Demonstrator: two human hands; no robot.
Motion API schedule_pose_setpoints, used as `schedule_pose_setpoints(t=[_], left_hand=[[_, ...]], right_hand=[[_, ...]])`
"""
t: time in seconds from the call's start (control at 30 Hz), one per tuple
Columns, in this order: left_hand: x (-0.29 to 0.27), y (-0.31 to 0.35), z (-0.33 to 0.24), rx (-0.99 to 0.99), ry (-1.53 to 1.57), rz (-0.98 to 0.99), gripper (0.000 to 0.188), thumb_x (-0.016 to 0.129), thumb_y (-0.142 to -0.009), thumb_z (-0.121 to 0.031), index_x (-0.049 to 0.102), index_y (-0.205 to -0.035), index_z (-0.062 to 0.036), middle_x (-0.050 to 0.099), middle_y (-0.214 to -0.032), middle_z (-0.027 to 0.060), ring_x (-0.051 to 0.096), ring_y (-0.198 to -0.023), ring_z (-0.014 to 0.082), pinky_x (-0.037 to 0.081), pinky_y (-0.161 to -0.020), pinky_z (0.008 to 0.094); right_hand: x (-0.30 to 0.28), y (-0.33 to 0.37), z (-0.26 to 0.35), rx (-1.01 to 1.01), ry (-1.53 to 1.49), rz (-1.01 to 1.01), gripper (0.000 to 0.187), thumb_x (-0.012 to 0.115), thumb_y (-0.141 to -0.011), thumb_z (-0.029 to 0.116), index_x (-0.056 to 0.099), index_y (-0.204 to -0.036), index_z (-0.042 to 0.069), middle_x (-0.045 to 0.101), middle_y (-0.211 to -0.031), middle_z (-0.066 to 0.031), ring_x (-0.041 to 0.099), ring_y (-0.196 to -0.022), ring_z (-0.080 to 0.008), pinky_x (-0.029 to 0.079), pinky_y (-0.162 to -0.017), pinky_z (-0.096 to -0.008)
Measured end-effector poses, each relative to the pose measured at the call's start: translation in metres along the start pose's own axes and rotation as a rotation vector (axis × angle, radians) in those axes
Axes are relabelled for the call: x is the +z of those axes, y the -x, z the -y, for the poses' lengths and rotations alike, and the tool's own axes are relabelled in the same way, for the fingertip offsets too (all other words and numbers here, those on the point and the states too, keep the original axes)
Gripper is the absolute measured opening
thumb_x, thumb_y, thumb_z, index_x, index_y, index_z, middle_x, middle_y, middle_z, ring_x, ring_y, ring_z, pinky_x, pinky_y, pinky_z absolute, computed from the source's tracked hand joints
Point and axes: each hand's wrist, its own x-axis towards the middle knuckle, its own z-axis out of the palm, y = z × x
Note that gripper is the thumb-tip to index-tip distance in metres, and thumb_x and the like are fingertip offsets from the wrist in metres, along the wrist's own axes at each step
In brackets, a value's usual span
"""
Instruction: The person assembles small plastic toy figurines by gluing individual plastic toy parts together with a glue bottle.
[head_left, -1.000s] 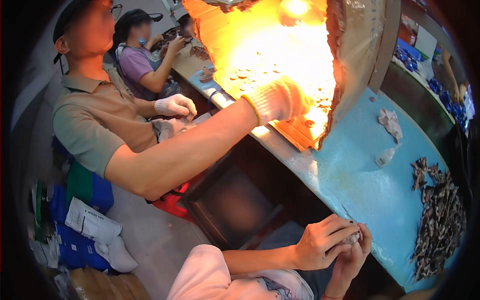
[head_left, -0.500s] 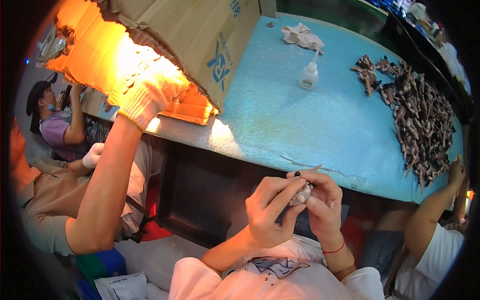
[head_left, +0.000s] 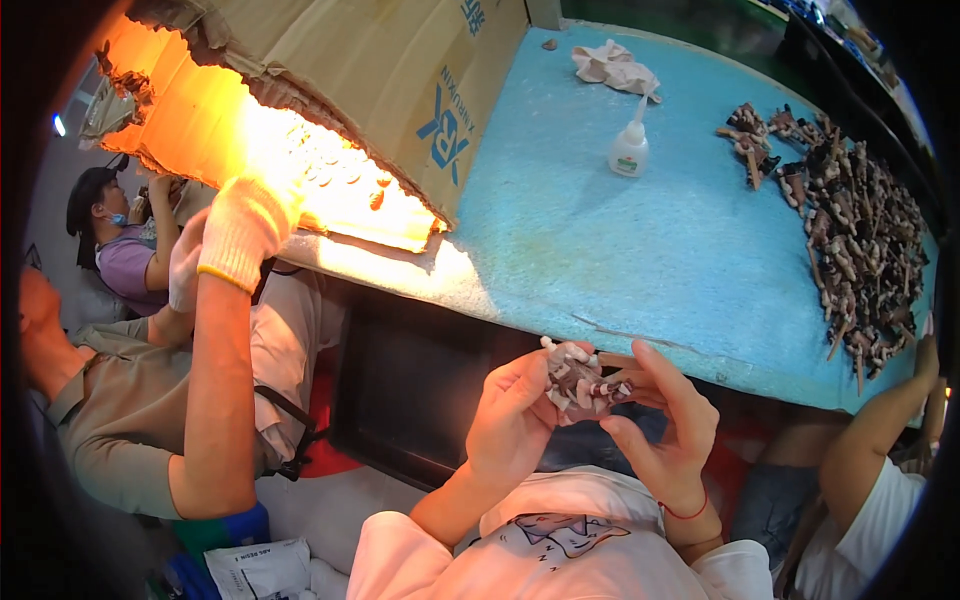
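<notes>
In front of my chest is a small painted figurine [head_left: 580,385], pinkish brown with pale knobbly parts and a thin brown stick near its upper right. My left hand [head_left: 510,415] grips its left side between thumb and fingers. Around its right end curl the fingers of my right hand [head_left: 668,420], the thumb below and the index finger raised; the exact contact is partly hidden. Beyond both hands runs the near edge of a blue-covered table [head_left: 520,230].
A pile of similar figurines [head_left: 865,240] lies at right. A white squeeze bottle [head_left: 629,150] and crumpled cloth [head_left: 615,68] stand farther back. At left, a co-worker's gloved hand [head_left: 245,225] is at a brightly lit cardboard box [head_left: 400,90]. A black tray [head_left: 390,380] sits below the table edge.
The figurine has been turned and shows more of its body. My hands have moved apart, the right one opening wider. The co-worker's gloved hand has drawn back from the box.
</notes>
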Motion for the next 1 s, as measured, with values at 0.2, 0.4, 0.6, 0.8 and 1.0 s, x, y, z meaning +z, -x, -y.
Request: schedule_pose_setpoints(t=[0.2, 0.4, 0.6, 0.8, 1.0], left_hand=[[0.001, 0.0, -0.003, -0.158, 0.323, 0.063, 0.041, 0.041, -0.092, -0.026, 0.045, -0.115, 0.0076, 0.057, -0.103, 0.013, 0.057, -0.094, 0.0211, 0.047, -0.08, 0.034], [0.0, -0.002, -0.006, -0.232, 0.506, 0.162, 0.041, 0.04, -0.093, -0.027, 0.047, -0.114, 0.0069, 0.057, -0.104, 0.0141, 0.057, -0.094, 0.0216, 0.045, -0.082, 0.0345], [-0.008, 0.004, -0.006, -0.26, 0.52, 0.074, 0.041, 0.039, -0.092, -0.027, 0.046, -0.116, 0.0058, 0.057, -0.102, 0.0142, 0.058, -0.088, 0.0227, 0.048, -0.078, 0.0341], [-0.049, 0.02, -0.027, 0.012, 0.169, -0.146, 0.042, 0.039, -0.092, -0.032, 0.043, -0.116, 0.0024, 0.052, -0.107, 0.02, 0.059, -0.083, 0.0304, 0.053, -0.066, 0.0437], [-0.19, 0.036, 0.001, 0.455, -0.498, -0.762, 0.025, 0.047, -0.091, -0.021, 0.055, -0.1, 0.0001, 0.062, -0.09, 0.0109, 0.063, -0.078, 0.0189, 0.055, -0.066, 0.0341]], right_hand=[[0.002, -0.007, -0.002, -0.134, 0.06, -0.023, 0.052, 0.071, -0.063, -0.002, 0.053, -0.112, -0.004, 0.062, -0.091, -0.016, 0.062, -0.067, -0.0186, 0.049, -0.056, -0.0248], [0.001, -0.01, 0.0, -0.144, 0.031, -0.022, 0.05, 0.071, -0.063, -0.002, 0.053, -0.11, -0.005, 0.062, -0.093, -0.0175, 0.061, -0.068, -0.0187, 0.05, -0.056, -0.0253], [0.008, -0.007, -0.001, -0.117, 0.01, 0.002, 0.051, 0.071, -0.063, -0.002, 0.053, -0.111, -0.005, 0.062, -0.088, -0.0161, 0.06, -0.068, -0.0195, 0.05, -0.057, -0.026], [0.011, 0.01, -0.006, 0.036, -0.069, -0.079, 0.058, 0.068, -0.064, -0.007, 0.046, -0.118, -0.004, 0.061, -0.082, -0.0153, 0.061, -0.072, -0.0209, 0.052, -0.063, -0.0284], [0.018, 0.016, -0.02, 0.061, -0.039, -0.035, 0.052, 0.06, -0.067, -0.013, 0.047, -0.117, -0.004, 0.061, -0.084, -0.0159, 0.062, -0.071, -0.0198, 0.052, -0.063, -0.0276]])
